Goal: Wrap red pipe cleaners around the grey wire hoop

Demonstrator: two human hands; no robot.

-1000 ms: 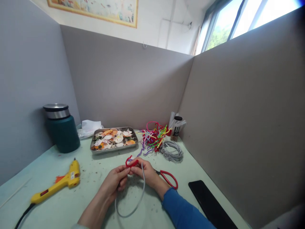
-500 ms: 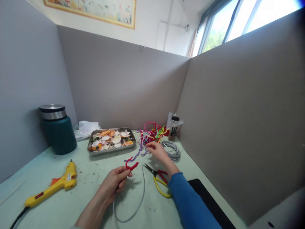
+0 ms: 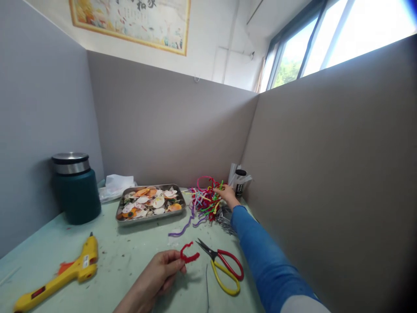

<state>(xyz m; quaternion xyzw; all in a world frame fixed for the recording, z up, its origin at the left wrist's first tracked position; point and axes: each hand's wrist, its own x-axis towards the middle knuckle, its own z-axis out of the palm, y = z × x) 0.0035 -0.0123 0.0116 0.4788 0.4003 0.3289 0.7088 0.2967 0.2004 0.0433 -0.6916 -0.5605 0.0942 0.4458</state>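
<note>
My left hand [image 3: 166,271] pinches a bent piece of red pipe cleaner [image 3: 190,257], its curved ends sticking out past my fingertips. Out at the back right, my right hand [image 3: 228,194] reaches over a tangled heap of coloured pipe cleaners [image 3: 204,200], fingers stretched out at its right side. Whether those fingertips touch a strand is hard to see. Scissors [image 3: 216,260] with one red and one yellow handle lie beside my left hand, blades slightly apart. Close by runs a thin grey wire [image 3: 207,287]. A grey wire coil [image 3: 227,221] is partly hidden by my right arm.
A metal tray [image 3: 146,221] of shells stands at the back. To the left are a green flask [image 3: 76,191] and a yellow glue gun [image 3: 61,278]. A black-capped jar [image 3: 240,184] is in the right corner. Grey partitions [image 3: 169,117] surround the table.
My right hand has moved farther back and right, onto the pipe cleaner heap. The left hand still grips the red piece, slightly lower and further right in view. The view has tilted up.
</note>
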